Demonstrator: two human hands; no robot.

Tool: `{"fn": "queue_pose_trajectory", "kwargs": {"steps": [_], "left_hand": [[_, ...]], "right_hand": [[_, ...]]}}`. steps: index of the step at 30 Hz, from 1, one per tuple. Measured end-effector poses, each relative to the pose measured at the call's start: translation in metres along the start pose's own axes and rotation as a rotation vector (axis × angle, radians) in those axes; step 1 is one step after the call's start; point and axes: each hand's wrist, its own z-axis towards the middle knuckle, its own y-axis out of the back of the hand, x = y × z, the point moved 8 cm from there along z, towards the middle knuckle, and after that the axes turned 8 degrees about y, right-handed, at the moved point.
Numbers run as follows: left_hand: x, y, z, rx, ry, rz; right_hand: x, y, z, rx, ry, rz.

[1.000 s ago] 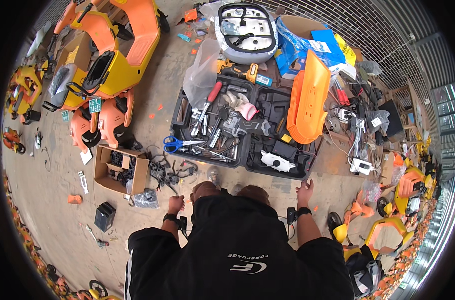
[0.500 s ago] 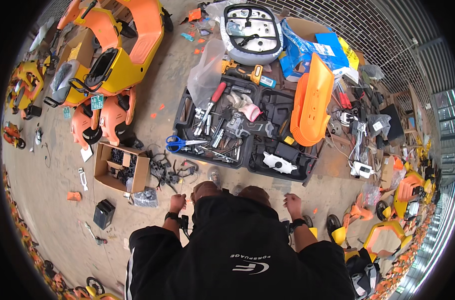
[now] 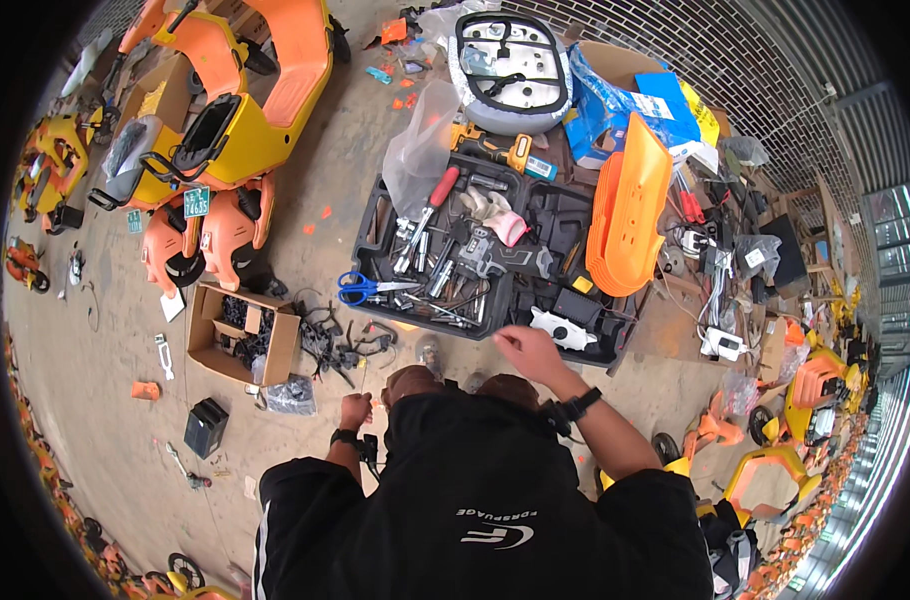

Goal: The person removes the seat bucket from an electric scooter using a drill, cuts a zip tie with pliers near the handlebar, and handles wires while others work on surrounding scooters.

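Note:
My right hand (image 3: 528, 354) is over the near edge of the black tool case (image 3: 491, 325), fingers loosely bent and nothing visible in them. Low beside my left knee, my left hand (image 3: 356, 410) is closed; a thin strand shows above it, but whatever it holds is too small to name. In the case lie blue-handled scissors (image 3: 357, 288), a red-handled screwdriver (image 3: 442, 188), a grey power tool (image 3: 490, 254), pale gloves (image 3: 495, 214) and several sockets and bits. A white plastic part (image 3: 562, 330) rests in its right half, near my right hand.
Stacked orange panels (image 3: 630, 215) stand over the case's right side. Behind it are a yellow drill (image 3: 495, 147) and an upturned seat (image 3: 510, 75). To the left, a cardboard box (image 3: 215, 357) sits beside tangled black cables (image 3: 340, 340). Orange-yellow scooters (image 3: 245, 125) stand far left.
My right hand has moved up and inward from beside my right knee to the tool case's near edge. My left hand stays low by the left knee, moving only slightly.

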Motion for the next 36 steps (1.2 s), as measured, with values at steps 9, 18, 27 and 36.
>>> {"fn": "queue_pose_trajectory", "kwargs": {"steps": [9,18,27,36], "left_hand": [[0.027,0.013,0.001,-0.007,0.026,-0.089],[0.023,0.019,0.001,-0.108,-0.004,-0.025],[-0.001,0.007,-0.036,-0.202,-0.093,-0.093],[0.043,-0.019,-0.093,-0.313,0.015,-0.236]], "right_hand": [[-0.004,-0.001,0.033,-0.178,0.035,0.112],[-0.042,-0.021,0.011,-0.060,-0.102,0.272],[-0.047,-0.028,0.024,0.013,-0.045,0.482],[-0.039,-0.040,0.045,0.219,0.065,0.388]]}}
